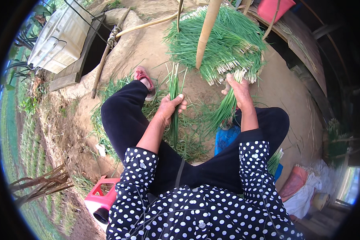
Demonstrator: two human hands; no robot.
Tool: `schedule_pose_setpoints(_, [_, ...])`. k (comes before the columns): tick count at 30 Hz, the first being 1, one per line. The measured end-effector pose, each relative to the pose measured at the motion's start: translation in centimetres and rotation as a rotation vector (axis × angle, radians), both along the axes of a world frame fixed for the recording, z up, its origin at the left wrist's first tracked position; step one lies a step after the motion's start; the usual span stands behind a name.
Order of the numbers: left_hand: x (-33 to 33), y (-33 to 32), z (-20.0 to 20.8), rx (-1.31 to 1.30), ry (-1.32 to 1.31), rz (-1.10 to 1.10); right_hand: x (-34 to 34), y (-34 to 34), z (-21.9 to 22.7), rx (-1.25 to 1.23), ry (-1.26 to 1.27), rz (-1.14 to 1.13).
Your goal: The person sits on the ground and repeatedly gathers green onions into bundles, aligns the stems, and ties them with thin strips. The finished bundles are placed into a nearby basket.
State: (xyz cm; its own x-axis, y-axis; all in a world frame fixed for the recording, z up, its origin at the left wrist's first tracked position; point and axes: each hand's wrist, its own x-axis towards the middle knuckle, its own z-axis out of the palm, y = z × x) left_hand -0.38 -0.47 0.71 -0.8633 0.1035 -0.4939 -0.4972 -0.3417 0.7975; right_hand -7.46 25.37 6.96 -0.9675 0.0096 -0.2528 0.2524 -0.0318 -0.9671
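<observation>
Holding a thin green bunch (173, 86) in the left hand (170, 109) and a fuller bunch (225, 107) in the right hand (240, 91) near the heap (230, 36), with fingers closed around both. Could lose some into the litter (194, 146) through too slack a grip.

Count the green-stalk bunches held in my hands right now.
2: a thinner bunch in the left hand, and a fuller bunch in the right hand. Neither is hidden, though fingers cover part of each.
</observation>
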Motion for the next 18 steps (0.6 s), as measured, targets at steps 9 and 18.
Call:
schedule_pose_setpoints(9, [1.6, 2.1, 1.0, 0.237, -0.074, -0.17, 0.9, -4.9, -2.0, 0.054, -0.001, 0.162])
schedule_pose_setpoints(18, [1.1, 1.5, 1.0, 0.341, 0.045, -0.218, -0.2, -0.7, -1.6, 0.77, -0.009, 0.045])
